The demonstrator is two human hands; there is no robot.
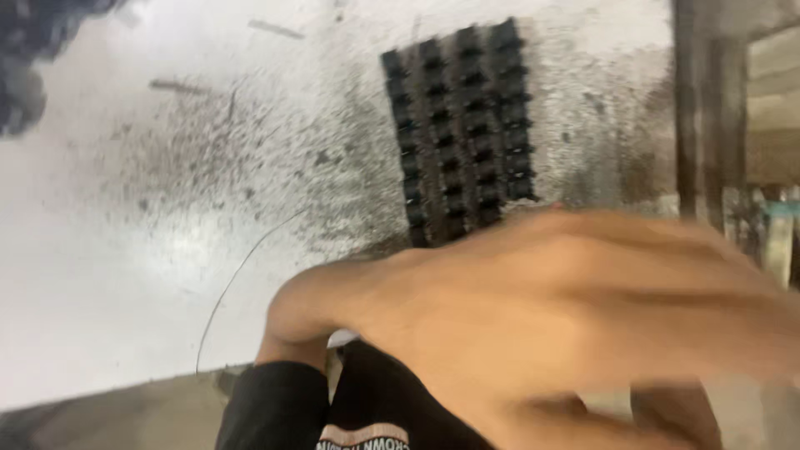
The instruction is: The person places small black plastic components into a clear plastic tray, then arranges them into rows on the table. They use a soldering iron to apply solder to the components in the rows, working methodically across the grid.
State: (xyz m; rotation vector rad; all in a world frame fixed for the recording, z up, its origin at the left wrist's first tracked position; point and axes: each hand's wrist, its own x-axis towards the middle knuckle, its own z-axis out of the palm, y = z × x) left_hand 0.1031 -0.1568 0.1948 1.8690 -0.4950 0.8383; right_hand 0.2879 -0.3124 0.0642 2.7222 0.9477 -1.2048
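While the blurred hand (575, 325) hides its grip, the black tray (458, 125) lies lengthwise top-to-bottom

Prob. a workshop: grimy white worktop (125, 275) w/ dark specks, black gridded plastic tray (458, 129), rough wooden frame (700, 108).

No packages, labels, signs, screens.

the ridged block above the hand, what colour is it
Black, with rows of small raised studs; the ridged block shows in the head view.
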